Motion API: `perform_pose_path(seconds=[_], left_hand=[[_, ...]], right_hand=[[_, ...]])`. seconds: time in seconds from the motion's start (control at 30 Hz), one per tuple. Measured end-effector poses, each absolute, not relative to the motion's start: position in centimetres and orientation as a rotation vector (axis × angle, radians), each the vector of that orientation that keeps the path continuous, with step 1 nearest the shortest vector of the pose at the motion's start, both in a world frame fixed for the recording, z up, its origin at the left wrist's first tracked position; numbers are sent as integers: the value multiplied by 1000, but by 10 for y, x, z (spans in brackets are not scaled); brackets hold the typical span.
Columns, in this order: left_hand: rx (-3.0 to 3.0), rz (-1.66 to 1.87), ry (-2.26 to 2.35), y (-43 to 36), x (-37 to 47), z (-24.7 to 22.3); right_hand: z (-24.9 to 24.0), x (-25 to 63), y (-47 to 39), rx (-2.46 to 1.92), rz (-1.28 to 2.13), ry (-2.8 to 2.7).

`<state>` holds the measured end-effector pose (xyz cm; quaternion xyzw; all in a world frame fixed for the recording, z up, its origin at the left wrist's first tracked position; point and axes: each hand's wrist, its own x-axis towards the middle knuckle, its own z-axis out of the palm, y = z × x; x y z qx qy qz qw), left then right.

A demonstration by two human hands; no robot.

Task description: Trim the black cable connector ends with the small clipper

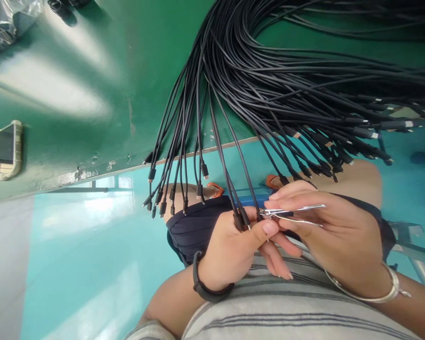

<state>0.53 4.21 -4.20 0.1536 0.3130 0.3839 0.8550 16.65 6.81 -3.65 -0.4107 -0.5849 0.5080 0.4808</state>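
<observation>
Several black cable ends (239,220) rest in my left hand (233,245), which has its thumb and forefinger closed on them. In my right hand (340,236) is a small silver nail clipper (297,212), pinched between thumb and fingers. Its jaws touch or sit very close to one cable beside my left thumb tip. The cables run up from my hands to a big bundle of black cables (241,56) on the green table (120,94). More connectors hang over the table's edge, left and right of my hands.
A phone in a pale case (7,150) lies at the table's left end. Clear plastic wrapping (7,23) and a black object (62,9) are at the upper left. My lap is below the table edge, above a turquoise floor (92,255). Metal legs stand at the lower right.
</observation>
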Motion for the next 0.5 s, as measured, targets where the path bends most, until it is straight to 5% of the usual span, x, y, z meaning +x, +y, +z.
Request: perform_pose_path(seconds=[0.27, 0.5], left_hand=[[295, 839, 635, 43, 7, -43], [431, 800, 753, 43, 9, -47]], right_hand=[[-40, 165, 71, -1119, 1418, -1122], [-37, 167, 91, -895, 2036, -852]])
